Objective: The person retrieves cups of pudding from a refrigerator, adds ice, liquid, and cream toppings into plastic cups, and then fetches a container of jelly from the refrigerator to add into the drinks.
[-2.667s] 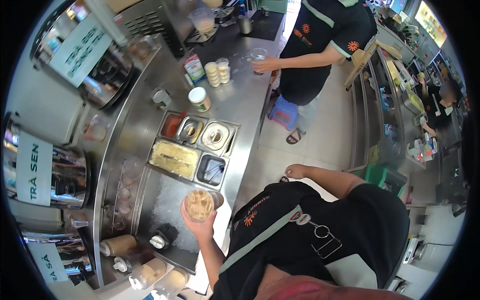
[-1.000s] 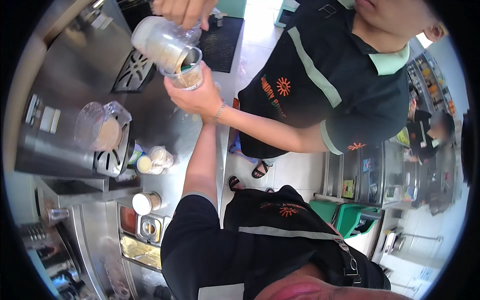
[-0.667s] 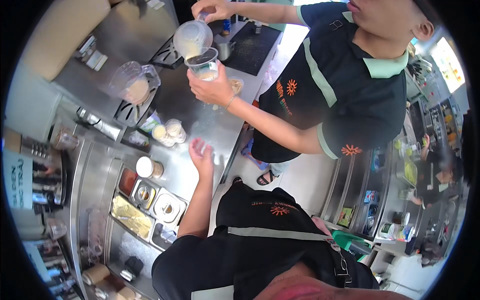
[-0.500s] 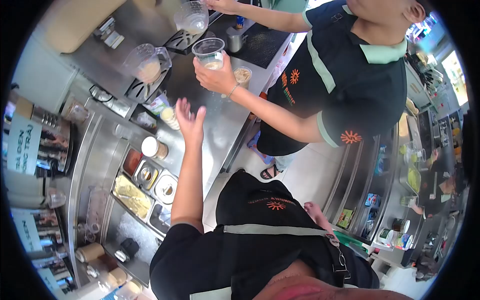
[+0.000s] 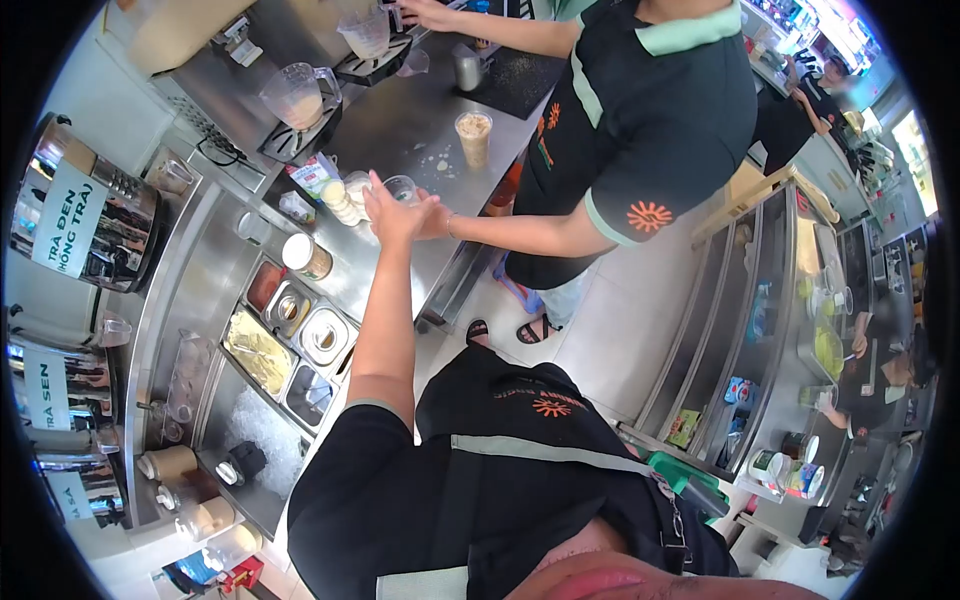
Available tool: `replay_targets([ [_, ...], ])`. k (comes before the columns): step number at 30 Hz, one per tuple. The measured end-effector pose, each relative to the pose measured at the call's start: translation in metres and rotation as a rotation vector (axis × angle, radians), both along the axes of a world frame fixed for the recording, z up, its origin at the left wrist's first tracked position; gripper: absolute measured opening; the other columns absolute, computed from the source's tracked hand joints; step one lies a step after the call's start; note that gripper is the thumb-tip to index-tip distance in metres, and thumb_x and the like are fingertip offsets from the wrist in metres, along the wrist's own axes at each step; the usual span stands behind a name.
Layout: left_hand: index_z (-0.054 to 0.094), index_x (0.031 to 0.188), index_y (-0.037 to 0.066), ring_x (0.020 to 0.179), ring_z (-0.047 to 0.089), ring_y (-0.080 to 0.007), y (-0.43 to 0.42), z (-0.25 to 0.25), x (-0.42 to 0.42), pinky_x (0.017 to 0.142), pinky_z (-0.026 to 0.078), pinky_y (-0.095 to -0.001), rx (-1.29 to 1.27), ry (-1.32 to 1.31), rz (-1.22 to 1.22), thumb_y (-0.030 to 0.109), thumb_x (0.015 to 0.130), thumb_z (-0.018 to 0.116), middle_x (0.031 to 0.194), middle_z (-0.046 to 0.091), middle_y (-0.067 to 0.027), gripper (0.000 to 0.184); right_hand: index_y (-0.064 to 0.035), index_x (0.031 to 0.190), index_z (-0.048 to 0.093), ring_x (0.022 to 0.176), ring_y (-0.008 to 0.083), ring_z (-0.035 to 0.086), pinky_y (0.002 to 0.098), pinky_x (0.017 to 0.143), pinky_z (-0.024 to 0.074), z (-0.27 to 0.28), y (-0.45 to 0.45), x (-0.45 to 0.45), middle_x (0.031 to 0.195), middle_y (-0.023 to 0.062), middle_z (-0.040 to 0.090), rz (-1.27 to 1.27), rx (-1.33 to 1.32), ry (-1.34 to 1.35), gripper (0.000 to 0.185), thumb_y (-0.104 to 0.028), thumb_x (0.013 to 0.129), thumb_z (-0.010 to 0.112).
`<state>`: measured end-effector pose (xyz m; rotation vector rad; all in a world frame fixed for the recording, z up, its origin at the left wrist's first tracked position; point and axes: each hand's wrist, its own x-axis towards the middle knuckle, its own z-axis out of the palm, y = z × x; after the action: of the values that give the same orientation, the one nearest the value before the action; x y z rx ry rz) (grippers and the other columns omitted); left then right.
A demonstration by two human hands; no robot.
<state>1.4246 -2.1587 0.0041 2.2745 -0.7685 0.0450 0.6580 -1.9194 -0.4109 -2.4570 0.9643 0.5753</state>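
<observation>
A: What is the left hand (image 5: pixel 397 218) doing?

B: It is hanging wide above the bench (image 5: pixel 415 120), fingers and thumb standing apart, just to the right of the small cups (image 5: pixel 340 205).

A: Is it gripping the clear cup (image 5: pixel 402 187)?

B: I'm not seeing a closed grip. The cup is showing just beyond the fingers, partly hidden. A co-worker's hand (image 5: pixel 435 222) is sitting just to the right and seems to be holding it; whether the two hands are touching, I cannot tell.

A: And the right hand?

B: It isn't showing, so I cannot tell its state.

A: Which step are you reading?

B: To my eye, two people's hands are meeting at the clear cup.

A: What is the next move calling for?

B: In my judgement, any move there is calling for agreement on who is bearing the cup, and for fingers keeping off the small cups.

A: What else is standing nearby?

B: The filled cup (image 5: pixel 474 140) is standing farther right, the jar (image 5: pixel 306 256) nearer left.
</observation>
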Motion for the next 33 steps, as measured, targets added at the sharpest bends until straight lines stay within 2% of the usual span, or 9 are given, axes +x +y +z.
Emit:
replay_targets([
  [2, 0.014, 0.155, 0.015, 0.138, 0.036, -0.0413, 0.012, -0.037, 0.006, 0.109, 0.038, -0.0461, -0.066, 0.110, 0.027, 0.039, 0.054, 0.091, 0.155, 0.025, -0.0237, 0.129, -0.0109, 0.093, 0.069, 0.080, 0.0209, 0.067, 0.0405, 0.069, 0.0528, 0.083, -0.011, 0.020, 0.084, 0.0093, 0.068, -0.804, 0.515, -0.051, 0.018, -0.024, 0.090, 0.056],
  [3, 0.018, 0.152, 0.001, 0.134, 0.039, -0.0427, 0.018, -0.034, -0.001, 0.110, 0.037, -0.0444, -0.161, 0.139, -0.020, 0.030, 0.057, 0.092, 0.147, 0.034, -0.0288, 0.124, -0.0110, 0.093, 0.069, 0.079, 0.0206, 0.067, 0.0402, 0.069, 0.0523, 0.114, -0.016, 0.031, 0.084, 0.0089, 0.068, -1.021, 0.599, -0.069, 0.018, -0.024, 0.090, 0.056],
  [7, 0.021, 0.150, -0.001, 0.131, 0.042, -0.0422, 0.026, -0.066, 0.011, 0.109, 0.038, -0.0446, -0.229, 0.131, 0.032, 0.025, 0.061, 0.091, 0.143, 0.038, -0.0278, 0.117, -0.0116, 0.095, 0.068, 0.076, 0.0193, 0.065, 0.0388, 0.066, 0.0502, 0.165, -0.034, 0.057, 0.082, 0.0073, 0.067, -1.204, 0.628, -0.131, 0.018, -0.024, 0.091, 0.055],
  [10, 0.023, 0.149, -0.001, 0.127, 0.047, -0.0404, 0.042, -0.074, 0.029, 0.106, 0.041, -0.0440, -0.398, -0.016, 0.016, 0.021, 0.062, 0.089, 0.137, 0.045, -0.0274, 0.112, -0.0120, 0.096, 0.067, 0.074, 0.0183, 0.064, 0.0378, 0.064, 0.0487, 0.182, -0.047, 0.072, 0.082, 0.0061, 0.066, -1.204, 0.631, -0.153, 0.017, -0.023, 0.091, 0.055],
  [12, 0.020, 0.150, 0.003, 0.125, 0.049, -0.0341, 0.063, -0.069, 0.039, 0.105, 0.042, -0.0418, -0.552, 0.144, 0.019, 0.016, 0.065, 0.089, 0.140, 0.042, -0.0240, 0.110, -0.0123, 0.097, 0.066, 0.073, 0.0177, 0.063, 0.0371, 0.063, 0.0476, 0.191, -0.055, 0.084, 0.081, 0.0053, 0.065, -1.178, 0.636, -0.158, 0.017, -0.023, 0.092, 0.055],
  [18, 0.016, 0.151, 0.010, 0.111, 0.057, -0.0253, 0.153, 0.045, 0.054, 0.097, 0.045, -0.0394, -0.724, 0.021, -0.184, 0.012, 0.068, 0.089, 0.136, 0.050, -0.0187, 0.110, -0.0131, 0.100, 0.064, 0.069, 0.0157, 0.061, 0.0351, 0.059, 0.0446, 0.207, -0.085, 0.114, 0.079, 0.0028, 0.064, -1.032, 0.670, -0.104, 0.016, -0.023, 0.093, 0.054],
  [23, 0.008, 0.154, 0.021, 0.115, 0.060, -0.0343, 0.277, 0.182, 0.041, 0.093, 0.053, -0.0459, -1.024, 0.185, -0.453, 0.020, 0.071, 0.088, 0.140, 0.047, -0.0261, 0.116, -0.0159, 0.105, 0.063, 0.069, 0.0154, 0.061, 0.0355, 0.059, 0.0438, 0.200, -0.123, 0.146, 0.083, 0.0013, 0.063, -0.812, 0.710, 0.049, 0.017, -0.023, 0.094, 0.053],
  [26, 0.003, 0.156, 0.026, 0.117, 0.056, -0.0488, 0.357, 0.246, 0.027, 0.095, 0.051, -0.0528, -1.010, 0.131, -0.653, 0.040, 0.079, 0.077, 0.147, 0.035, -0.0334, 0.108, -0.0195, 0.111, 0.062, 0.073, 0.0163, 0.062, 0.0376, 0.063, 0.0449, 0.163, -0.150, 0.166, 0.088, 0.0010, 0.064, -0.658, 0.730, 0.152, 0.020, -0.024, 0.094, 0.053],
  [33, 0.003, 0.157, 0.021, 0.123, 0.046, -0.0558, 0.547, 0.296, -0.002, 0.099, 0.046, -0.0600, -1.112, 0.119, -0.830, 0.041, 0.085, 0.066, 0.156, 0.015, -0.0306, 0.097, -0.0168, 0.116, 0.062, 0.076, 0.0180, 0.062, 0.0344, 0.063, 0.0466, 0.131, -0.138, 0.298, 0.093, 0.0028, 0.066, -0.259, 0.880, 0.263, 0.024, -0.021, 0.093, 0.055],
])
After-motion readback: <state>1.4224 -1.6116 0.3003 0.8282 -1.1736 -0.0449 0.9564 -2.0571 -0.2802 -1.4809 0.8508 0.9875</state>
